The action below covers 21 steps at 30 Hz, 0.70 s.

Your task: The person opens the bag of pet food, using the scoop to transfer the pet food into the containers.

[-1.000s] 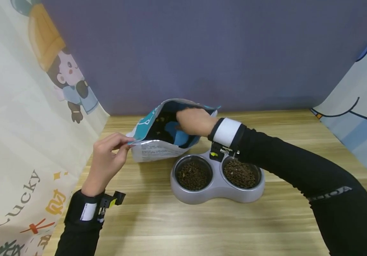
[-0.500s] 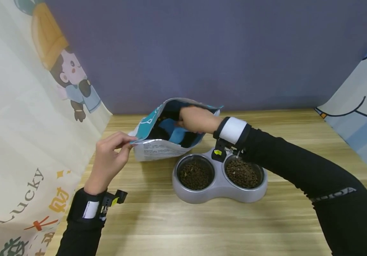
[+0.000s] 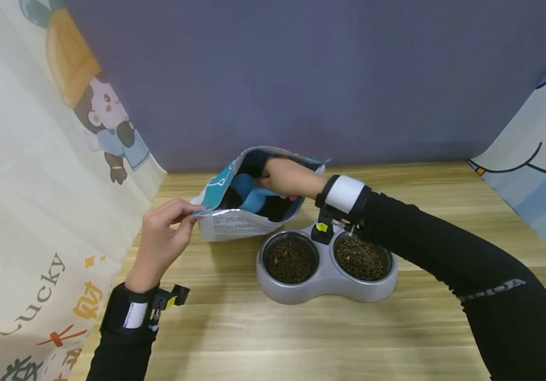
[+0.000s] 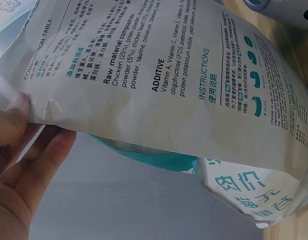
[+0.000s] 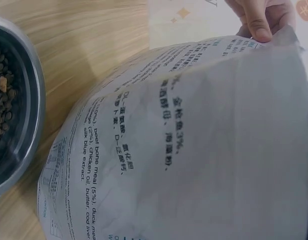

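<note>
A white and teal pet food bag (image 3: 235, 227) stands with its mouth spread wide at the back of the table. My left hand (image 3: 163, 235) pinches the left corner of its rim, thumb on the printed side in the left wrist view. Inside the mouth, my right hand (image 3: 286, 177) grips a blue scoop (image 3: 256, 200) by its handle end; the fingers are partly hidden. The dark inside of the bag surrounds the scoop. In the right wrist view, the printed bag wall (image 5: 194, 140) hides the right hand and the scoop.
In front of the bag sits a grey double feeder (image 3: 327, 283) with two steel bowls. Brown kibble lies in the left bowl (image 3: 289, 262) and the right bowl (image 3: 360, 259). My right forearm (image 3: 416, 238) passes over the feeder's right back edge. A purple-grey panel (image 3: 301, 79) rises behind.
Inside the bag, the blue scoop has shifted left and turned somewhat. The right hand moved only a little with it. The left hand keeps its pinch on the bag's corner.
</note>
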Each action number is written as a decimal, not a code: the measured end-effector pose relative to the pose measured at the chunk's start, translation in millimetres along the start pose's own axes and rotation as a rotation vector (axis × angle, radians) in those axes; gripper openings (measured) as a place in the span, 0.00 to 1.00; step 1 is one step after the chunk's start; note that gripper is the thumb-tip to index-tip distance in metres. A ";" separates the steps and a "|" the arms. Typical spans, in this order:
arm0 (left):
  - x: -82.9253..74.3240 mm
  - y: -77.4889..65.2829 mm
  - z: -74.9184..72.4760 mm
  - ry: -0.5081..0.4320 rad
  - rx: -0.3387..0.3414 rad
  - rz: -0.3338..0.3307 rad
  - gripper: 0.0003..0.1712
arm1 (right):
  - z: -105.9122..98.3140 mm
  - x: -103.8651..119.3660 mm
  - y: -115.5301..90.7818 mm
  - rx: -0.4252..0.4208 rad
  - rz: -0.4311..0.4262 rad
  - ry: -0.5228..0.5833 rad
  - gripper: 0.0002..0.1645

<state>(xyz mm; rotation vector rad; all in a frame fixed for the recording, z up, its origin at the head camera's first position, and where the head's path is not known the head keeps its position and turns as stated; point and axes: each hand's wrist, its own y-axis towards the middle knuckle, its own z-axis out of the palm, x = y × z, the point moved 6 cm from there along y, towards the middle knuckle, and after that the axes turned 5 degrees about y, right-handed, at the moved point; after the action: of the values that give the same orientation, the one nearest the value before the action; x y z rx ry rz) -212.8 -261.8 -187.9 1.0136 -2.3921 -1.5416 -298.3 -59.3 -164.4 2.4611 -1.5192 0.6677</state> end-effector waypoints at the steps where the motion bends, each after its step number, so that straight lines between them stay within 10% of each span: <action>1: -0.1 -0.2 -0.1 -0.003 -0.003 0.002 0.15 | 0.2 0.4 -0.1 0.001 -0.004 0.004 0.29; 21: -0.7 -0.6 -1.0 0.004 0.010 0.001 0.14 | -3.5 -0.4 -5.8 -0.057 -0.041 0.058 0.29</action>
<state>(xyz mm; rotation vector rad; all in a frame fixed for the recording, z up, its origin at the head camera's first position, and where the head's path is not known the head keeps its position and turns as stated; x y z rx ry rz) -211.5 -262.3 -187.7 1.0158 -2.4000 -1.5278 -294.4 -55.0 -160.9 2.4025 -1.4424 0.6730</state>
